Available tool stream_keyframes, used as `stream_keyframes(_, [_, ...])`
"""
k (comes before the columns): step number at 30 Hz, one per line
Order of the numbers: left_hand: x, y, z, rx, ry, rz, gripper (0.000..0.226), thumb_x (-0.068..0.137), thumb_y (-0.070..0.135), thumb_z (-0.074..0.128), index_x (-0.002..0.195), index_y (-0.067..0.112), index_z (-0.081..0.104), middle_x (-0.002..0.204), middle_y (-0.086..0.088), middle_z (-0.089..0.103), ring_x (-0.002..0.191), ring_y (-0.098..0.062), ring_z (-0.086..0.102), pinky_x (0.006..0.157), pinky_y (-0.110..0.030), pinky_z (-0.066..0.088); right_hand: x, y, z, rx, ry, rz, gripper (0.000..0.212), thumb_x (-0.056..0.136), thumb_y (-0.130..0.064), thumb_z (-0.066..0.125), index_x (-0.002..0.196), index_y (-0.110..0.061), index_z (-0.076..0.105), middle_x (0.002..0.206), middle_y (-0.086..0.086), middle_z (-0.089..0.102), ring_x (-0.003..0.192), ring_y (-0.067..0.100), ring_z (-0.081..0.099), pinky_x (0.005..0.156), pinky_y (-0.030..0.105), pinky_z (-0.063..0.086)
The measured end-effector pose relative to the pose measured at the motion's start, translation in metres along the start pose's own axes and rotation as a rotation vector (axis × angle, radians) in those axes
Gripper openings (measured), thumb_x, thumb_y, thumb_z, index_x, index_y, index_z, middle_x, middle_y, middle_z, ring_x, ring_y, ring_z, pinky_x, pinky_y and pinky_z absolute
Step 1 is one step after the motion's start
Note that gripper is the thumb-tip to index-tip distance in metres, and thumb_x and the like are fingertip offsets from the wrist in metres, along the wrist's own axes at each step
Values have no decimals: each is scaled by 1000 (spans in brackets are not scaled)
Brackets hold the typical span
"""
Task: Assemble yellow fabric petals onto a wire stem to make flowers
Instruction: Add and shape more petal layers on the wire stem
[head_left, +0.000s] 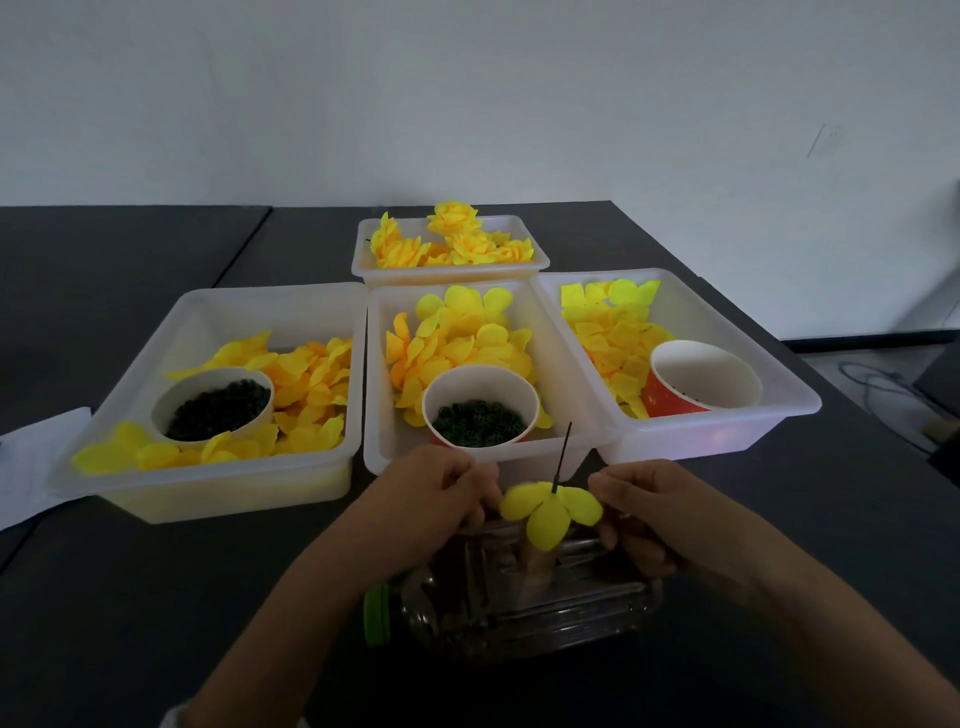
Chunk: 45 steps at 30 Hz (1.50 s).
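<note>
A yellow petal piece (550, 512) threaded on a thin dark wire stem (562, 457) is held up between the two hands, just in front of the middle bin (563, 332). The left hand (441, 493) is curled at the petals' left edge, and the right hand (644, 514) is curled at their right edge; the exact pinch cannot be told. A clear plastic jar (519, 608) with a green lid is seen lying on the dark tabletop (130, 597) beneath the hands. More yellow petals are kept in the white bins behind.
</note>
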<state>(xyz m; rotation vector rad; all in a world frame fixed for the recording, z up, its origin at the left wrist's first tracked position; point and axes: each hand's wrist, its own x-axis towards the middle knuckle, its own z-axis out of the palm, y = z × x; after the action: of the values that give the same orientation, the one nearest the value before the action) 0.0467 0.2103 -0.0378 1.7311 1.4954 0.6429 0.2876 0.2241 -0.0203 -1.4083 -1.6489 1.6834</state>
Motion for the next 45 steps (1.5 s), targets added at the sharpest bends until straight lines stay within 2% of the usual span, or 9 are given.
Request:
stream_keyframes(3, [-8,21,9,19,287,125,33,90,61,40,92,36,61,88,17,64,84,7,56,66,-14,47,-3,-9,-5,-196,172,6,33,100,-30,43,86,-11,67,57,-3,62,40,2,47,42,13,37])
stream_keyframes(6, [-7,43,30,-134,219,250,31,82,58,51,109,44,56,108,29,59,103,13,53,76,-9,45,-7,-20,-12,-380,404,-110,23,98,-26,50,84,-19,68,56,-6,62,42,-2,51,45,15,37])
stream_keyframes(11, [6,49,53,-333,102,263,17,98,15,52,99,25,65,84,9,67,83,0,64,76,-9,49,-16,-57,-14,-421,633,-408,22,91,-24,54,73,-23,66,62,-2,64,51,1,53,57,27,36])
stream_keyframes(16, [10,38,59,-339,-19,261,19,99,14,50,96,23,67,79,11,65,75,-4,64,68,-13,52,35,-97,-4,-549,502,-525,25,92,-14,54,71,-22,66,59,-4,61,52,0,54,55,19,37])
stream_keyframes(21, [15,33,63,-333,-16,295,14,94,16,57,93,24,68,67,30,59,72,5,60,67,-6,47,118,-110,14,-720,14,-363,14,94,-10,55,87,-7,67,70,8,66,46,9,53,45,21,43])
stream_keyframes(26, [17,30,62,-457,-67,322,15,90,10,54,87,16,67,61,19,60,58,0,57,55,-9,42,170,-98,36,-1328,-227,-197,24,88,-22,63,111,-18,65,99,5,70,86,21,67,71,34,56])
stream_keyframes(35, [18,28,66,-481,-67,304,26,85,16,53,73,37,62,64,16,62,57,-2,57,56,-12,44,178,-68,46,-1415,-126,-296,26,93,-11,52,116,-23,59,93,-9,51,85,12,51,73,27,41])
stream_keyframes(40, [16,30,67,-450,-49,318,24,91,18,54,77,35,63,72,13,65,62,-1,59,59,-12,46,170,-64,35,-1332,-196,-413,41,85,1,56,112,-30,55,124,-5,53,101,9,52,87,27,47])
stream_keyframes(45, [18,32,67,-406,2,301,24,91,16,54,77,32,66,69,9,65,59,-2,57,56,-19,47,163,-62,30,-1318,-117,-423,42,83,2,57,74,-36,44,82,-19,49,68,-3,47,62,10,33])
